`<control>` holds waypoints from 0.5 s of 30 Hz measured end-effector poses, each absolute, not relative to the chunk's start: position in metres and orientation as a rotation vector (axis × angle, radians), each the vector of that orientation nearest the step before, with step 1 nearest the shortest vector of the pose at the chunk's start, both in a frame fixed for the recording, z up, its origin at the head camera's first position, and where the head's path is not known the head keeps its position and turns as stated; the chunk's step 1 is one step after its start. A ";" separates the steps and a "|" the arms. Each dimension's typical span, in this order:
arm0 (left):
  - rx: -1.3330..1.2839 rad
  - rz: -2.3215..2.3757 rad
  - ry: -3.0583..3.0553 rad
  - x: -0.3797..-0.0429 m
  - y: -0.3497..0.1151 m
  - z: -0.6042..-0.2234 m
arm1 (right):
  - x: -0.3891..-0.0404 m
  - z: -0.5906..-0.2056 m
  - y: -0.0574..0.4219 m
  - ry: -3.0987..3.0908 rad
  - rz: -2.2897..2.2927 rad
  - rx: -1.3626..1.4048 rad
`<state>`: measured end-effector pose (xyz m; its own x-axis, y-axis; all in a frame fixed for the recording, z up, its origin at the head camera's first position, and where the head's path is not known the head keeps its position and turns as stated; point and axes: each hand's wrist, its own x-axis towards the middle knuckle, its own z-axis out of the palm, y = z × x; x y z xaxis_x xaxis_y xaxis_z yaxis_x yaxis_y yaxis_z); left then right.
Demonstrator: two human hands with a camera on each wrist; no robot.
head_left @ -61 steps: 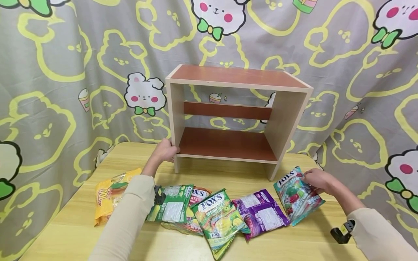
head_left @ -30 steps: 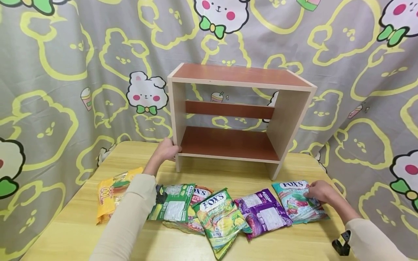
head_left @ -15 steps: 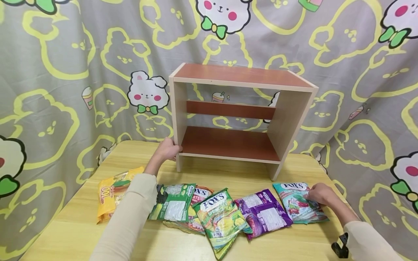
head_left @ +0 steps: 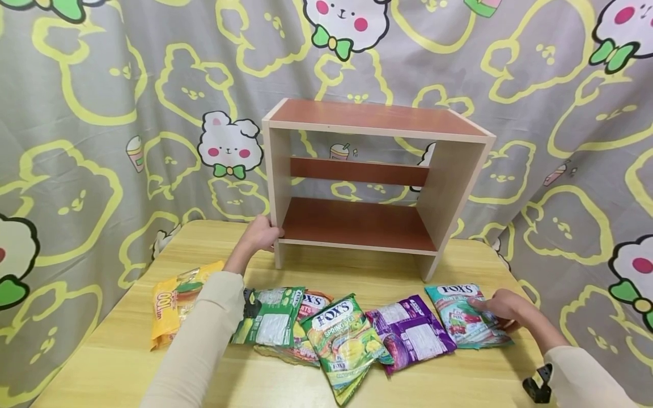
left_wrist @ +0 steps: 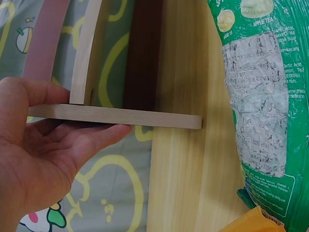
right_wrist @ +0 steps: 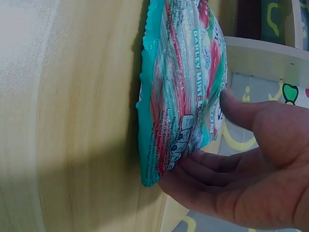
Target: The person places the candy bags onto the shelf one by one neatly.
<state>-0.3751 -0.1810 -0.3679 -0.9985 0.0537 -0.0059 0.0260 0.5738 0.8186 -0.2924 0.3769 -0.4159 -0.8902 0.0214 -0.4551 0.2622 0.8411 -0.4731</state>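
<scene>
In the head view my left hand [head_left: 260, 233] grips the left side panel of a small brown-topped shelf [head_left: 377, 120]. The left wrist view shows the thumb on one face of that panel [left_wrist: 164, 117] and the fingers on the other. At the right, a teal Fox's candy bag [head_left: 461, 317] lies face up on the table. My right hand [head_left: 507, 309] is at its right side, thumb spread from the fingers. In the right wrist view the thumb tip touches the candy bag [right_wrist: 186, 92] and the fingers lie by its edge, fingertips partly hidden.
Left of it on the table [head_left: 433, 385] lie a purple candy bag [head_left: 410, 334], a green Spring Tea bag [head_left: 344, 340], a face-down green bag [head_left: 272, 317] and a yellow bag [head_left: 168, 309]. A patterned curtain [head_left: 204, 73] hangs behind the shelf.
The teal candy bag has gone from tilted up in my right hand to flat on the table. The right thumb and fingers have since spread apart. The left hand keeps its place.
</scene>
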 end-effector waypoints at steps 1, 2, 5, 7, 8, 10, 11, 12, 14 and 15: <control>0.072 1.435 2.759 -0.375 -0.181 -0.368 | -0.292 -0.416 0.377 2.571 -0.749 0.216; 0.072 1.436 2.759 -0.375 -0.181 -0.368 | -0.292 -0.415 0.376 2.560 -0.752 0.221; 0.073 1.434 2.755 -0.375 -0.182 -0.368 | -0.291 -0.413 0.375 2.534 -0.769 0.230; 0.071 1.433 2.756 -0.375 -0.181 -0.368 | -0.290 -0.412 0.374 2.522 -0.781 0.228; 0.071 1.433 2.757 -0.375 -0.181 -0.368 | -0.289 -0.411 0.374 2.513 -0.792 0.230; 0.064 1.434 2.759 -0.374 -0.181 -0.367 | -0.288 -0.410 0.374 2.504 -0.809 0.238; 0.061 1.433 2.760 -0.374 -0.180 -0.367 | -0.288 -0.410 0.373 2.502 -0.813 0.240; 0.058 1.432 2.762 -0.374 -0.180 -0.367 | -0.288 -0.410 0.373 2.501 -0.811 0.241; 0.054 1.428 2.767 -0.373 -0.180 -0.367 | -0.289 -0.410 0.373 2.502 -0.814 0.252; 0.053 1.427 2.770 -0.373 -0.180 -0.367 | -0.289 -0.410 0.372 2.504 -0.808 0.253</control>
